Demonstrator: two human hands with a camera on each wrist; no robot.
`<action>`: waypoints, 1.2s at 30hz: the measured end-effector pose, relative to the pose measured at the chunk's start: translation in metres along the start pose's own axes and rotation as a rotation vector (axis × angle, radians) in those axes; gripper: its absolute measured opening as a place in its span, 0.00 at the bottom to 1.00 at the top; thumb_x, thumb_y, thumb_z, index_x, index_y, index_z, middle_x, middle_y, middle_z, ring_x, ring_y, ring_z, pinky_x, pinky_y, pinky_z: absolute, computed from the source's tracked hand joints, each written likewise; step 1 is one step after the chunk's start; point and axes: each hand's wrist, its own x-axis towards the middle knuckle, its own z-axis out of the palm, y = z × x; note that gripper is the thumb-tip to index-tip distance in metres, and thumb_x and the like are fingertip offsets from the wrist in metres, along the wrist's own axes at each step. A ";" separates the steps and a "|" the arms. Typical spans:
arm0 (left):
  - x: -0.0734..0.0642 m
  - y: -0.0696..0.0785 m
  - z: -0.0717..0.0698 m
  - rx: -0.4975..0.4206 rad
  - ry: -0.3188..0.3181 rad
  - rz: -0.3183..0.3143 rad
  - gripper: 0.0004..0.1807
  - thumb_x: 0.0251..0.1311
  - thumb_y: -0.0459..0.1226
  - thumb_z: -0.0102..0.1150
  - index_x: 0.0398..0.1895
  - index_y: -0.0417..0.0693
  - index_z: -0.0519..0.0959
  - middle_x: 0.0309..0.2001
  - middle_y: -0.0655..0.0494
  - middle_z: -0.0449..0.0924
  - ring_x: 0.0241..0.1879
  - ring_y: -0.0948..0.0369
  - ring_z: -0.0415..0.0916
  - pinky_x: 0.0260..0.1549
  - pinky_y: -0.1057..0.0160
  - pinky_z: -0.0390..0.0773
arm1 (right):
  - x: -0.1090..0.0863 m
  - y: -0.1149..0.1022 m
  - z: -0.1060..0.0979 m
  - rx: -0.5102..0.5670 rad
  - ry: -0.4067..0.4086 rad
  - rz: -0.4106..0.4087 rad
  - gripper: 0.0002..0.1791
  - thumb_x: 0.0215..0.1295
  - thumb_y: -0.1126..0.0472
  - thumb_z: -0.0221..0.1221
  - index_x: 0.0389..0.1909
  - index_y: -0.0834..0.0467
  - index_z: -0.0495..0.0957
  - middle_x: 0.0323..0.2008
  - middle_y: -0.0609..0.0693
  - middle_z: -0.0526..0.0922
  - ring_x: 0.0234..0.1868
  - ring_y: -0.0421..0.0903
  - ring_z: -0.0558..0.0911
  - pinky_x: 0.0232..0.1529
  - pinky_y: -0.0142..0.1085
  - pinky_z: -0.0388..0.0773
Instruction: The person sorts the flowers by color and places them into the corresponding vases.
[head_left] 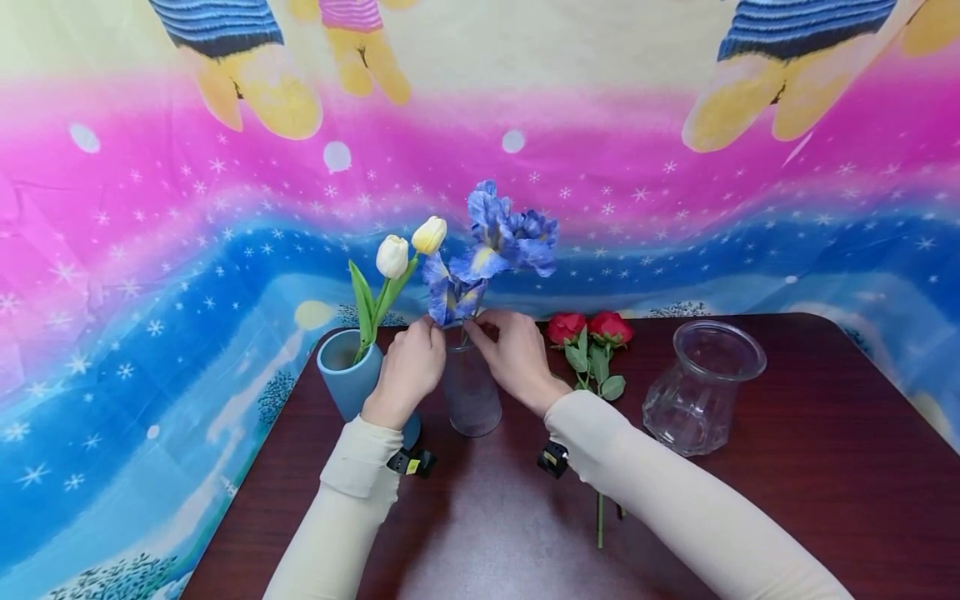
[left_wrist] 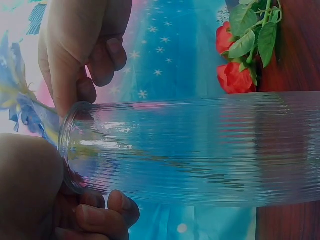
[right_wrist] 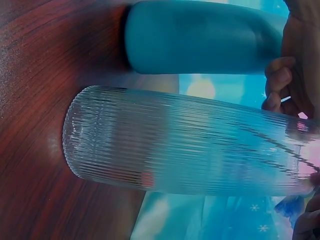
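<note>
Blue irises point(head_left: 491, 237) stand in a ribbed clear glass vase point(head_left: 472, 396), their blossoms above its rim. My left hand point(head_left: 411, 367) is at the rim's left side, fingertips pinching just under the lowest blossom. On the other side, my right hand point(head_left: 516, 350) pinches an iris stem between thumb and forefinger, right above the rim. Through the ribbed wall in the left wrist view, the stems point(left_wrist: 200, 172) run slantwise down inside the vase. The remaining fingers of both hands are curled beside the glass.
At left, a blue vase point(head_left: 347, 379) holds white tulips point(head_left: 393, 257), close to my left hand. Red roses point(head_left: 588, 329) lie on the dark wooden table point(head_left: 495, 533), partly under my right forearm. A wide-mouthed glass vase point(head_left: 693, 392) stands at right. A printed cloth point(head_left: 600, 183) hangs behind.
</note>
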 end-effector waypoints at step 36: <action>-0.003 -0.001 0.000 -0.036 -0.001 -0.022 0.20 0.79 0.44 0.34 0.29 0.45 0.68 0.21 0.51 0.64 0.16 0.54 0.66 0.16 0.59 0.66 | -0.015 0.016 -0.019 0.150 -0.024 0.077 0.29 0.61 0.57 0.69 0.62 0.58 0.74 0.54 0.58 0.84 0.55 0.53 0.83 0.53 0.49 0.79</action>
